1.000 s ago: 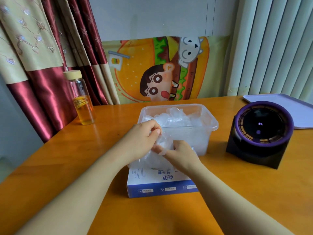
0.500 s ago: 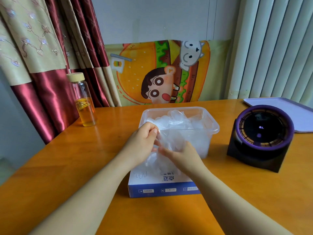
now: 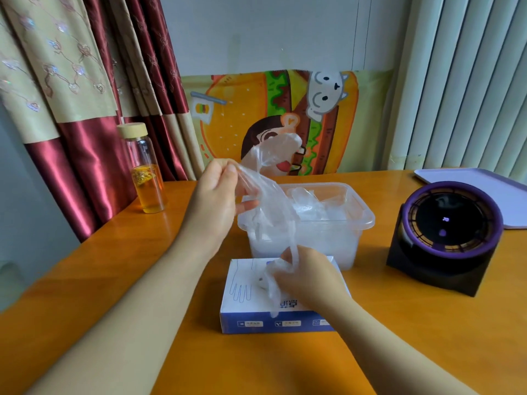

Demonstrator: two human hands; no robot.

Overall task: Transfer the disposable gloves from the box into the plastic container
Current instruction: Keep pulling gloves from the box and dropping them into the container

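Seemingly one glove (image 3: 274, 207) between left hand (image 3: 216, 201), right hand (image 3: 308, 278).

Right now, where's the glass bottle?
Head view: the glass bottle stands at the table's far left edge, beside the red curtain, left of the plastic container.

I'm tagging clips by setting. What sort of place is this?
Likely a home room: satin curtains, vertical blinds and a cartoon burger cloth behind a wooden table.

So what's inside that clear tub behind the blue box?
Crumpled clear disposable gloves lie piled in the plastic container. Its left part is covered by the glove held up in the left hand, and the cloudy walls hide the bottom.
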